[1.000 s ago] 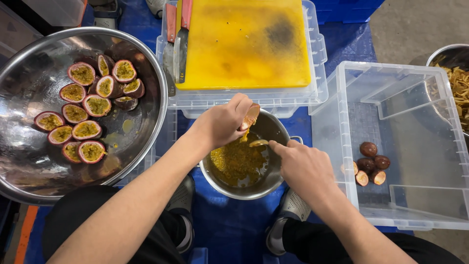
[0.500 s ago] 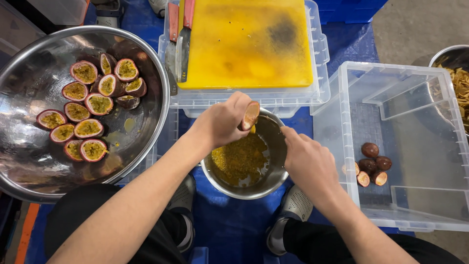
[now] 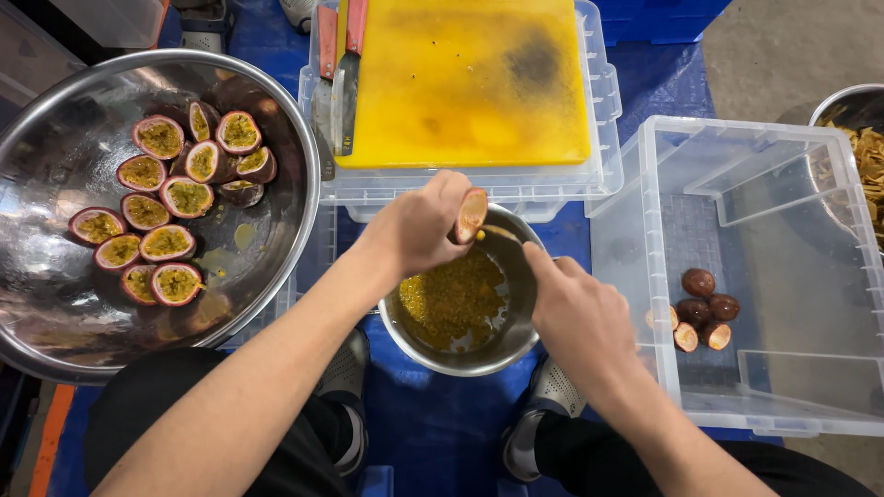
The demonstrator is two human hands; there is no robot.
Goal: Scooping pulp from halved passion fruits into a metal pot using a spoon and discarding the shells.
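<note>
Scooping is under way: your left hand [image 3: 419, 225] grips a passion fruit half [image 3: 471, 213], tilted over the far rim of the small steel bowl [image 3: 460, 354] that stands on the blue floor mat [image 3: 433, 433] between your knees. Your right hand [image 3: 575, 313] is curled around what looks like a spoon handle [image 3: 502, 232], whose tip reaches toward the cut face of the half; the tool itself is mostly hidden, so you cannot tell its shape for sure. The small bowl already holds a good pool of yellow pulp and seeds [image 3: 451, 299], roughly half its depth by the look of it.

To your left, the big steel basin [image 3: 55, 166] still carries about a dozen cut halves [image 3: 166, 221], all full of pulp, grouped toward its far right side, so most of the emptying looks to be ahead of you. To your right, the clear plastic crate [image 3: 783, 387] holds only a few spent shells [image 3: 700, 308] near its left wall, which fits a job judged to be early on.

Farther off, the yellow cutting board [image 3: 460, 83] sits stained on an upturned clear crate, with two red-handled knives [image 3: 339, 74] lying along its left edge. At the far right edge another steel bowl [image 3: 852, 106] shows dry yellowish scraps.
</note>
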